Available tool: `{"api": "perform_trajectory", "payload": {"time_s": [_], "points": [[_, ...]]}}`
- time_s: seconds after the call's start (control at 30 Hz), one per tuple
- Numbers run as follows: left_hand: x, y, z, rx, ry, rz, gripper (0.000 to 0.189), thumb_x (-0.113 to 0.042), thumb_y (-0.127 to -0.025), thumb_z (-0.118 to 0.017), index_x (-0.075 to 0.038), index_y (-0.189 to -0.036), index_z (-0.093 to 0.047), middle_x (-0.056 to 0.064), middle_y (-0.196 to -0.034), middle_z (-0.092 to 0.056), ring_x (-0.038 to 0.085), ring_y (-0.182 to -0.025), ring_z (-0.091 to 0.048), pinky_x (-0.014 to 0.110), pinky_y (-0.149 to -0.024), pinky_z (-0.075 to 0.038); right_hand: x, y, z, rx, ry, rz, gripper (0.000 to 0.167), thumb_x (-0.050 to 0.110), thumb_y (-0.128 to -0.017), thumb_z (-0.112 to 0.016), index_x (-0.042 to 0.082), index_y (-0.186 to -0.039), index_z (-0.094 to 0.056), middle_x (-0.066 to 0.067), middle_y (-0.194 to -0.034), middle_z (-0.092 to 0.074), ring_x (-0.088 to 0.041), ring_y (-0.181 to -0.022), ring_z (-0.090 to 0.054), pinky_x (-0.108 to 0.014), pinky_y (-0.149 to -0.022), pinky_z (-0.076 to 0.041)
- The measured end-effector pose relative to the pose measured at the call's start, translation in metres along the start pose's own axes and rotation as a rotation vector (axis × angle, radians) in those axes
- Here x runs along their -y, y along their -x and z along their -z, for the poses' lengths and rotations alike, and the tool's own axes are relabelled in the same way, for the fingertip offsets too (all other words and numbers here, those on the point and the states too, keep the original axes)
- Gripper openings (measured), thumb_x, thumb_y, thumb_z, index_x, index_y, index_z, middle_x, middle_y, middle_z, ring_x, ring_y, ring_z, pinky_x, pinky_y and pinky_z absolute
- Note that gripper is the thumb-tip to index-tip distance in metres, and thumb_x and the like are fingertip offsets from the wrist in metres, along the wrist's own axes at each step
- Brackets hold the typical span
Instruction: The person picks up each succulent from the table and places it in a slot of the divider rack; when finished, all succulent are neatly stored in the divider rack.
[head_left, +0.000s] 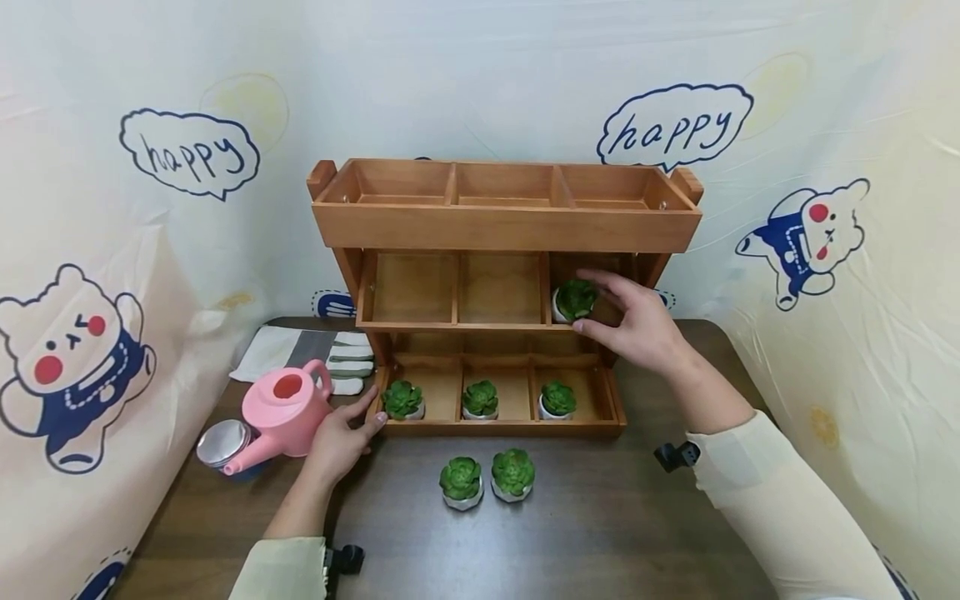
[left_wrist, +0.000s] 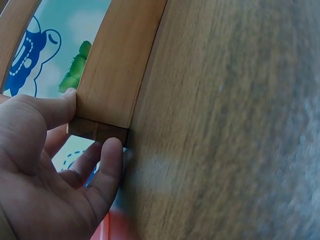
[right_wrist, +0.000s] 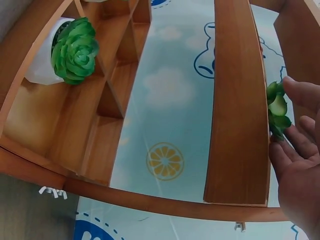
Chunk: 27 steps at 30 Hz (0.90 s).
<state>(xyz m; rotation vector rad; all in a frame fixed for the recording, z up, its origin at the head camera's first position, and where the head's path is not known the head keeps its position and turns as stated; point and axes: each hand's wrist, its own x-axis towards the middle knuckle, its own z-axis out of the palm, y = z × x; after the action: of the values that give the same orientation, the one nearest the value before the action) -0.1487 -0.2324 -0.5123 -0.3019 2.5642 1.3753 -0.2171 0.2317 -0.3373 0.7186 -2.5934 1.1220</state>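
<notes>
A three-tier wooden plant stand (head_left: 507, 229) stands on the table, each tier split into three compartments. My right hand (head_left: 637, 325) holds a potted succulent (head_left: 576, 298) in the middle tier's right compartment, thumb at the front and fingers behind. In the right wrist view, fingertips of the right hand (right_wrist: 300, 145) meet the green leaves (right_wrist: 278, 110); the board hides the pot. My left hand (head_left: 339, 437) grips the bottom tier's left front corner, with the thumb on one side of the corner (left_wrist: 97, 127) and fingers on another. Succulents (head_left: 403, 400) in white pots occupy all three bottom compartments.
Two more potted succulents (head_left: 461, 482) (head_left: 513, 473) stand on the table (head_left: 570, 533) before the stand. At left are a pink watering can (head_left: 281, 412), a silver-topped tin (head_left: 223, 442) and striped gloves (head_left: 315, 354). A printed curtain (head_left: 480, 75) hangs behind.
</notes>
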Motion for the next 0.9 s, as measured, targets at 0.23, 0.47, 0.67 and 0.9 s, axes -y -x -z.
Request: {"api": "perform_trajectory", "payload": {"time_s": [0.23,0.47,0.67,0.9], "points": [[0.001,0.001,0.0,0.01,-0.003,0.016,0.073,-0.052,-0.095,-0.071,-0.034,-0.159,-0.042,0.023,-0.155,-0.044,0.028,-0.076,-0.063,0.034,-0.071,-0.052,0.007,0.005,0.003,-0.016,-0.01,0.04,0.067,0.013,-0.085,-0.088,0.009,-0.145,-0.058,-0.005,-0.147,-0.059,-0.028,-0.137,-0.056,-0.043,-0.11,-0.044],[0.001,-0.001,0.0,0.003,0.0,0.001,0.073,-0.052,-0.095,-0.071,-0.033,-0.159,-0.042,0.024,-0.157,-0.042,0.027,-0.076,-0.063,0.034,-0.072,-0.053,0.013,0.011,0.003,-0.009,-0.03,0.033,0.065,0.014,-0.086,-0.087,0.013,-0.145,-0.058,-0.004,-0.147,-0.059,-0.027,-0.135,-0.058,-0.042,-0.107,-0.047],[0.0,0.0,0.0,-0.001,-0.007,-0.01,0.072,-0.052,-0.096,-0.071,-0.033,-0.159,-0.042,0.025,-0.157,-0.042,0.027,-0.075,-0.064,0.034,-0.073,-0.054,0.015,0.017,0.001,-0.008,-0.064,0.022,0.063,0.015,-0.088,-0.085,0.017,-0.145,-0.058,-0.002,-0.146,-0.06,-0.027,-0.134,-0.059,-0.044,-0.104,-0.049],[0.001,0.0,-0.001,-0.003,-0.008,-0.011,0.072,-0.052,-0.096,-0.071,-0.033,-0.159,-0.042,0.025,-0.156,-0.042,0.027,-0.075,-0.064,0.034,-0.072,-0.054,0.015,0.023,-0.005,-0.003,-0.124,0.063,0.063,0.009,-0.088,-0.084,0.016,-0.145,-0.058,-0.003,-0.145,-0.061,-0.027,-0.133,-0.06,-0.042,-0.103,-0.05]]}}
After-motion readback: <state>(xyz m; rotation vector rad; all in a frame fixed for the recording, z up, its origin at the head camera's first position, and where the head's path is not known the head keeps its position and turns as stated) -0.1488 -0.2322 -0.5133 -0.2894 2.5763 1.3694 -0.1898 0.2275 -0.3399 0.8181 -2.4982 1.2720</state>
